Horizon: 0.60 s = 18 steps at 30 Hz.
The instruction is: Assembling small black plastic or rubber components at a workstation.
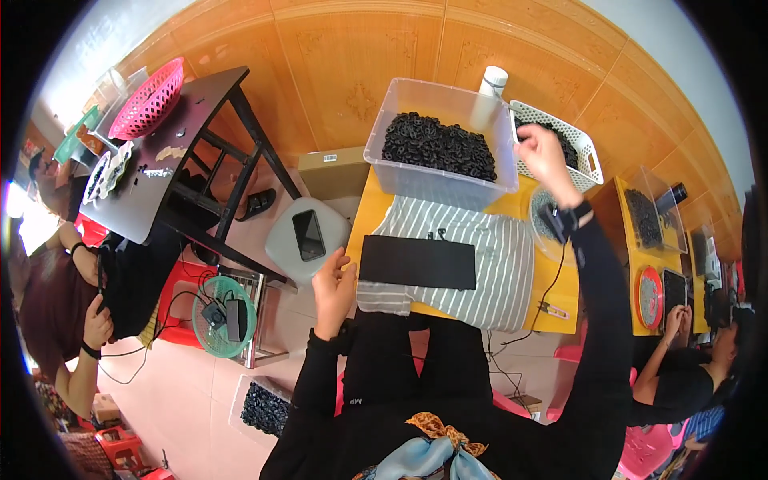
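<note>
My right hand is raised at the near-left side of a white perforated basket of small black pieces. Its fingers are bent and pressed together; what they hold, if anything, is too small to make out. My left hand is beside the left edge of a flat black rectangular mat, fingers loosely bent and apart, holding nothing I can see. The mat lies on a grey-and-white striped cloth. Two small black pieces sit at the mat's far edge. Beyond is a clear plastic bin heaped with black ring-like parts.
A white bottle stands behind the bin. A round container and pink-handled snips are on the yellow table. At left, a phone lies on a grey stool. Other people work on both sides.
</note>
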Each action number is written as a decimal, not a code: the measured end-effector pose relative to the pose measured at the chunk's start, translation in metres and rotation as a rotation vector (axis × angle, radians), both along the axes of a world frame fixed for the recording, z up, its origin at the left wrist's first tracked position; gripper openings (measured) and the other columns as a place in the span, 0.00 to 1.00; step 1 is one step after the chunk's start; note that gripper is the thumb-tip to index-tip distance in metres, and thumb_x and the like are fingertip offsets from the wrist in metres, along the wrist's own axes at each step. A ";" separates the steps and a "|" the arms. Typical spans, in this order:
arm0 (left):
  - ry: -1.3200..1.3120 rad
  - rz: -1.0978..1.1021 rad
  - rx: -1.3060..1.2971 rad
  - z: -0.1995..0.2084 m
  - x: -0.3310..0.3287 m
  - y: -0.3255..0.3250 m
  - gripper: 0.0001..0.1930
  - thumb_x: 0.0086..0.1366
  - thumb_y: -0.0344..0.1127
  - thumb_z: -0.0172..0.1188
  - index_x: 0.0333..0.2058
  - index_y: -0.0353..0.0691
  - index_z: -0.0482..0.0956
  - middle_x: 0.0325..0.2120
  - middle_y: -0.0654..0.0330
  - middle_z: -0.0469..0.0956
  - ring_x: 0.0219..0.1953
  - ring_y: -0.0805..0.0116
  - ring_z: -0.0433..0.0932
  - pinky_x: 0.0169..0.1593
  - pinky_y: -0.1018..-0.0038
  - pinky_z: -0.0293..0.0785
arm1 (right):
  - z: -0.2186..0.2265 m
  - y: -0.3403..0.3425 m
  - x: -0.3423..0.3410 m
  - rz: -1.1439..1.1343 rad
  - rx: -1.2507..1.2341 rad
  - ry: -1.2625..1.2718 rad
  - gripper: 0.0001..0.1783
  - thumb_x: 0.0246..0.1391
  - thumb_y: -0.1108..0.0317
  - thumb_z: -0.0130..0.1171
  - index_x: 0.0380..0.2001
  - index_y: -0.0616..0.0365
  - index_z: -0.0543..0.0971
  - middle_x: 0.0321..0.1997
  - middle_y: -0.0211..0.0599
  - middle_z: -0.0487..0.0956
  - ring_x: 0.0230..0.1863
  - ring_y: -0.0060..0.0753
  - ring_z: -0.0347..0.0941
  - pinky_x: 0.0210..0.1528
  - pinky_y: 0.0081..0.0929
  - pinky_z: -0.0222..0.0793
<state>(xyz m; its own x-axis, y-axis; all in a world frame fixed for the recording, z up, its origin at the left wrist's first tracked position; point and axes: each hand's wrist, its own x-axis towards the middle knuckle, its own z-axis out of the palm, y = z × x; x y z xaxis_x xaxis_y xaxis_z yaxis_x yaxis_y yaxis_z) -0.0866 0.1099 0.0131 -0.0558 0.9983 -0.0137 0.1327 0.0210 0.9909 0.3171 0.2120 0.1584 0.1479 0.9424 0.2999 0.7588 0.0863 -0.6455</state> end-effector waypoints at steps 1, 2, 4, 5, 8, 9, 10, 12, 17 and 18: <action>0.078 0.038 0.076 0.000 -0.006 0.001 0.19 0.58 0.25 0.57 0.48 0.26 0.70 0.36 0.52 0.78 0.28 0.75 0.76 0.30 0.80 0.72 | 0.009 0.023 0.009 -0.014 0.020 -0.063 0.19 0.44 0.69 0.59 0.42 0.65 0.75 0.29 0.49 0.79 0.30 0.41 0.76 0.34 0.31 0.70; 0.083 0.045 0.085 0.002 -0.009 0.001 0.19 0.58 0.25 0.57 0.48 0.26 0.70 0.36 0.52 0.78 0.28 0.75 0.76 0.30 0.80 0.72 | 0.016 0.045 0.015 -0.026 0.042 -0.123 0.20 0.44 0.69 0.59 0.42 0.65 0.75 0.32 0.50 0.79 0.33 0.42 0.76 0.37 0.33 0.70; 0.013 0.045 0.080 0.008 -0.015 -0.001 0.16 0.58 0.25 0.56 0.45 0.25 0.72 0.35 0.53 0.78 0.29 0.75 0.76 0.34 0.80 0.73 | 0.023 0.086 0.029 -0.133 0.098 -0.287 0.21 0.43 0.68 0.59 0.43 0.66 0.74 0.37 0.52 0.78 0.39 0.47 0.76 0.43 0.37 0.70; -0.092 0.065 0.024 0.004 -0.019 -0.002 0.15 0.59 0.26 0.56 0.44 0.25 0.73 0.34 0.54 0.78 0.29 0.75 0.76 0.35 0.79 0.73 | 0.022 0.106 0.034 -0.162 0.129 -0.316 0.23 0.42 0.66 0.60 0.44 0.65 0.74 0.41 0.53 0.77 0.45 0.50 0.73 0.47 0.39 0.68; -0.082 0.093 -0.033 0.005 -0.033 -0.012 0.15 0.59 0.28 0.57 0.44 0.27 0.74 0.33 0.58 0.78 0.28 0.74 0.76 0.31 0.82 0.70 | 0.018 0.148 0.036 -0.220 0.144 -0.362 0.24 0.42 0.64 0.61 0.45 0.64 0.74 0.42 0.53 0.77 0.47 0.51 0.72 0.49 0.39 0.67; -0.069 0.111 -0.022 0.005 -0.040 -0.017 0.15 0.59 0.28 0.57 0.44 0.27 0.74 0.33 0.58 0.78 0.28 0.74 0.76 0.31 0.82 0.70 | 0.018 0.162 0.034 -0.201 0.083 -0.292 0.25 0.42 0.63 0.62 0.45 0.63 0.74 0.44 0.53 0.76 0.48 0.52 0.72 0.49 0.40 0.67; -0.055 0.146 -0.072 0.003 -0.045 -0.021 0.14 0.59 0.28 0.57 0.43 0.28 0.74 0.33 0.58 0.78 0.28 0.74 0.77 0.30 0.82 0.70 | 0.015 0.175 0.037 -0.193 0.089 -0.279 0.25 0.42 0.63 0.62 0.45 0.63 0.74 0.44 0.53 0.76 0.48 0.52 0.72 0.49 0.40 0.67; -0.033 0.193 -0.114 0.003 -0.056 -0.028 0.13 0.60 0.29 0.57 0.42 0.28 0.75 0.32 0.57 0.79 0.27 0.73 0.77 0.29 0.82 0.70 | 0.009 0.197 0.041 -0.196 0.034 -0.320 0.26 0.42 0.62 0.63 0.46 0.63 0.74 0.44 0.54 0.76 0.48 0.52 0.71 0.49 0.39 0.67; -0.055 0.309 -0.239 -0.006 -0.076 -0.040 0.11 0.61 0.28 0.55 0.41 0.29 0.75 0.33 0.54 0.80 0.25 0.71 0.79 0.26 0.82 0.71 | -0.001 0.232 0.046 -0.164 -0.003 -0.332 0.27 0.40 0.62 0.65 0.45 0.61 0.73 0.44 0.53 0.76 0.48 0.52 0.71 0.49 0.39 0.67; -0.060 0.310 -0.262 -0.006 -0.078 -0.040 0.11 0.61 0.28 0.55 0.42 0.29 0.75 0.33 0.54 0.80 0.25 0.70 0.79 0.26 0.82 0.71 | -0.003 0.237 0.052 -0.153 -0.060 -0.342 0.27 0.39 0.63 0.65 0.45 0.61 0.73 0.44 0.53 0.76 0.49 0.52 0.71 0.49 0.39 0.67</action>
